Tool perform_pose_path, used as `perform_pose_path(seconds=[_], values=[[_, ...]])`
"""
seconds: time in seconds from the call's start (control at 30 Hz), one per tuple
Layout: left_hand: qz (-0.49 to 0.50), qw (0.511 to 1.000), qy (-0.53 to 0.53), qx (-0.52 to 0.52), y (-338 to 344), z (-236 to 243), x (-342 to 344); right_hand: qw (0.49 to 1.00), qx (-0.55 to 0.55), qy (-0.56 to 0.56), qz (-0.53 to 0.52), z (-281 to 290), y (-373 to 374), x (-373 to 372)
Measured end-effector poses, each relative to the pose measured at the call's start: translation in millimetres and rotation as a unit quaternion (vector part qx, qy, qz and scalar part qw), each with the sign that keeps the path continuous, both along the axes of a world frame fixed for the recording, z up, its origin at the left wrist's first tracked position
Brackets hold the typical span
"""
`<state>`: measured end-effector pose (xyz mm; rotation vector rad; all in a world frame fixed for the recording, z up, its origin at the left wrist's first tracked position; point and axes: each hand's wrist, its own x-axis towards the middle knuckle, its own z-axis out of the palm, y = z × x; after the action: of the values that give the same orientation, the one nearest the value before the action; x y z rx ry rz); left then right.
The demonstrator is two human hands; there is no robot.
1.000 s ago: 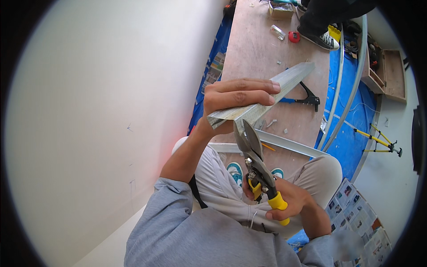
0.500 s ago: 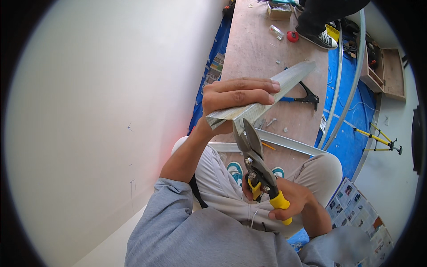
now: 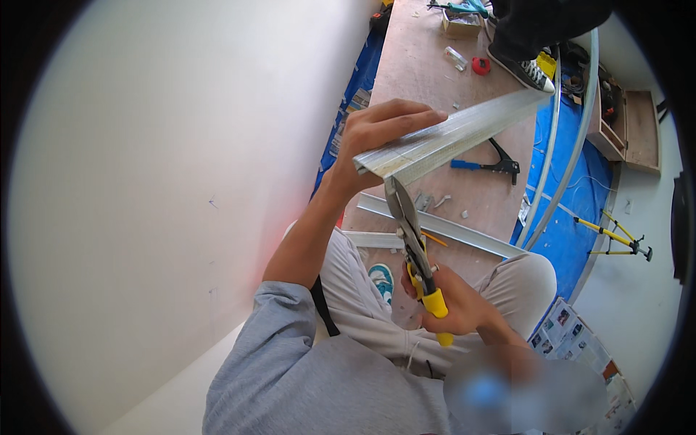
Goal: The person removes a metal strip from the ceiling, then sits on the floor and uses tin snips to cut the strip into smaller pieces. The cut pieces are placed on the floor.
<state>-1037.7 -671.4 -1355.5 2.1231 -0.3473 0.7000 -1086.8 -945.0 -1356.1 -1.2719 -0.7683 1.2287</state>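
My left hand (image 3: pixel 370 134) grips a galvanised metal channel (image 3: pixel 471 127) near its near end, fingers over its top. The channel slants up to the right. My right hand (image 3: pixel 457 304) is wrapped round yellow-handled tin snips (image 3: pixel 404 210), whose blade tips touch the underside edge of that near end; whether they bite into it I cannot tell. Below the channel a blue-and-black riveter (image 3: pixel 500 164) lies on the plywood board (image 3: pixel 406 72), with small metal scraps, an orange pencil (image 3: pixel 433 238) and more channel pieces (image 3: pixel 457 230) beside it.
Another person's dark-trousered leg and sneaker (image 3: pixel 529 69) are at the top, near a red tape measure (image 3: pixel 481 65) and cardboard box (image 3: pixel 462 27). A white wall (image 3: pixel 159 145) rises left. Long rails (image 3: pixel 565 188), a wooden case (image 3: pixel 641 130) and yellow tripod (image 3: pixel 612 233) are on the right.
My left hand has raised the channel and shifted it slightly right. The snips have turned more upright and their blades look closer together; my right hand has moved up a little.
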Motion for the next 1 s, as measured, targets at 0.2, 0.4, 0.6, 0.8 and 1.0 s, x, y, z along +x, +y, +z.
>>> perform_pose_path(seconds=[0.2,0.4,0.6,0.8,1.0], values=[[-0.088,0.982,0.159,-0.05,7.0,-6.9,3.7,0.996,-0.08,-0.022,-0.038,-15.7,3.5,5.6],[-0.151,0.942,0.291,-0.068,19.1,-16.2,1.4,0.994,-0.086,0.053,-0.036,-28.7,5.6,7.4],[-0.193,0.856,0.465,-0.117,55.2,-31.5,-1.2,0.989,-0.103,0.089,-0.049,-44.4,8.0,0.7],[-0.189,0.658,0.673,-0.282,49.2,-80.6,16.9,0.985,-0.16,-0.063,-0.023,-53.5,13.0,-4.8],[-0.34,0.683,0.627,-0.157,25.4,-82.5,19.6,0.978,-0.184,-0.095,-0.02,-47.3,17.6,-5.3]])
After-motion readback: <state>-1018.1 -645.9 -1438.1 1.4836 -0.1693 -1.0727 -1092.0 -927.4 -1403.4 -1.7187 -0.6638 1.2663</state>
